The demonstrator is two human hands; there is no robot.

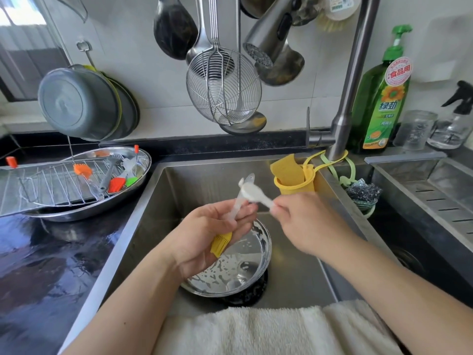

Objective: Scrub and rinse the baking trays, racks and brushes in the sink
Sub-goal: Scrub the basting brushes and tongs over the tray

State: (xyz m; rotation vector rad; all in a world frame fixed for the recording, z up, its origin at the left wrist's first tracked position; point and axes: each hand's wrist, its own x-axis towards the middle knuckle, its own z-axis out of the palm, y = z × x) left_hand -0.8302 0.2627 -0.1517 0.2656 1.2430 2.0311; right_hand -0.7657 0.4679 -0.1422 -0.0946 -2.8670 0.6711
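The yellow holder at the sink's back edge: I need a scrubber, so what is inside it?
A folded yellow sponge stands in the yellow holder, its top sticking above the rim. Its lower part and anything beneath are hidden by the wall.

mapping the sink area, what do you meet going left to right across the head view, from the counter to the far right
wire rack → oval steel tray → left hand → right hand → green soap bottle → glass jar → spray bottle

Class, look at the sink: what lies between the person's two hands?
In the head view, the clear handle of the yellow brush in the left hand meets the white scrubber pinched by the right hand.
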